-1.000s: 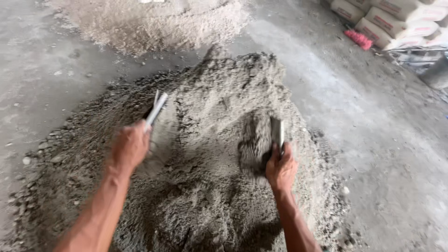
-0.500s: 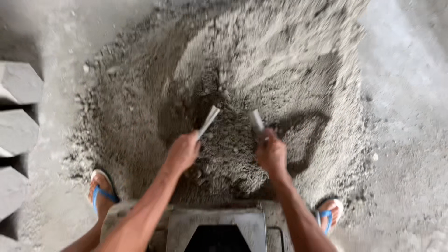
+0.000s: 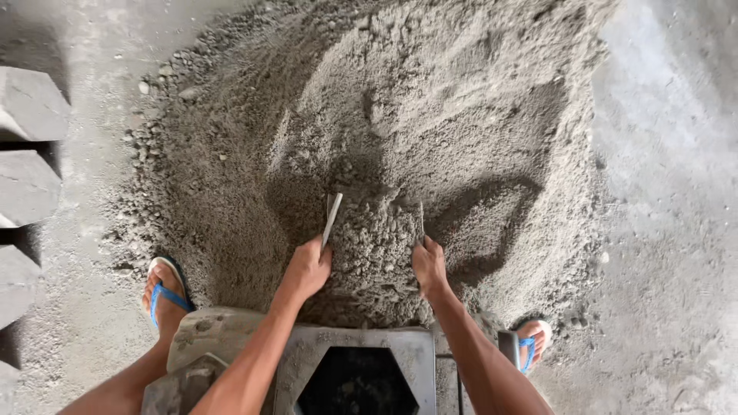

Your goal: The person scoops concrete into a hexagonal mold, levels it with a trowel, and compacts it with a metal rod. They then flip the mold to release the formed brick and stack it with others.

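Gripping a flat metal scraper plate in each of the hands: left hand [image 3: 306, 270] closed on the pale plate [image 3: 332, 219], right hand [image 3: 429, 267] closed on a darker plate [image 3: 421, 224] seen edge-on. The two plates stand roughly upright, well apart, with a batch of coarse damp mix [image 3: 374, 242] penned between them.

That batch sits at the near foot of the big grey mix heap [image 3: 430, 115], just beyond the top edge of the metal mould [image 3: 354, 369]. The mould's hexagonal cavity [image 3: 356, 388] reads dark and looks empty, so by my read none of the batch has gone in yet; the load is gathered, the fill is what's left.

Feet in blue sandals, left [image 3: 165, 296] and right [image 3: 530, 346], straddle the mould on the concrete floor [image 3: 669, 253]. Grey cast blocks [image 3: 27, 146] are lined up along the left edge. The heap has a scooped hollow right of the batch.
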